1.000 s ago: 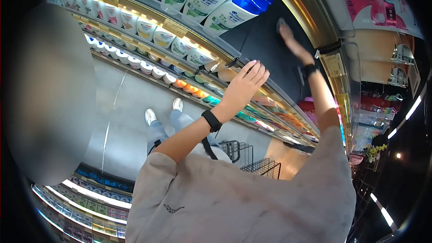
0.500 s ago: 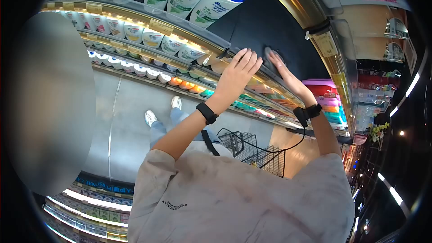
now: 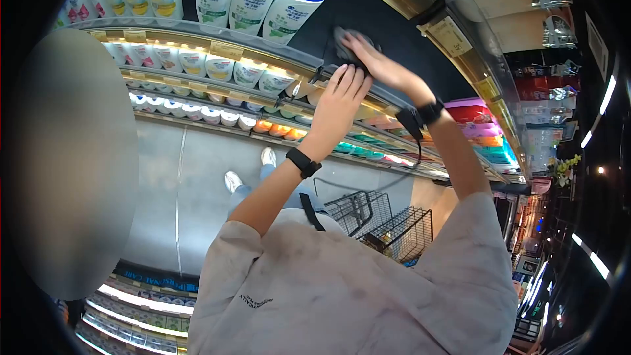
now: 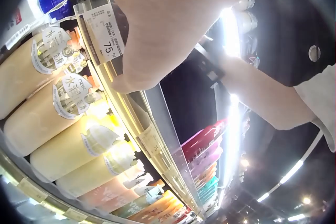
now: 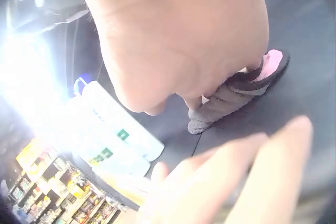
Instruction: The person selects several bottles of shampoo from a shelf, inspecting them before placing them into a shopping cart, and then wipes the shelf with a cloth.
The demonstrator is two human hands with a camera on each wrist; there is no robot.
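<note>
My right hand (image 3: 389, 71) presses a dark grey cloth (image 3: 340, 39) against the black shelf surface (image 3: 411, 49), its fingers straight over it. In the right wrist view the cloth (image 5: 231, 100) is bunched, with a pink patch at one end; the palm hides most fingers. My left hand (image 3: 336, 105) rests over the shelf's front edge, fingers pointing inward, just beside the right hand. Its thumb lies by a white price label (image 4: 105, 32) in the left wrist view. White shampoo bottles with blue caps (image 3: 296, 5) stand left of the cloth.
A gold-trimmed rail with a price tag (image 3: 449, 36) bounds the black surface at the right. Lower shelves hold bottles (image 4: 68, 129), and bright coloured packs (image 3: 473, 115) lie farther right. Black wire baskets (image 3: 406, 231) stand below. A blurred grey shape (image 3: 72, 158) covers the left side.
My right hand has swept the cloth leftward across the black surface, from far in on the shelf toward the bottles and left hand. The left hand stays at the shelf edge.
</note>
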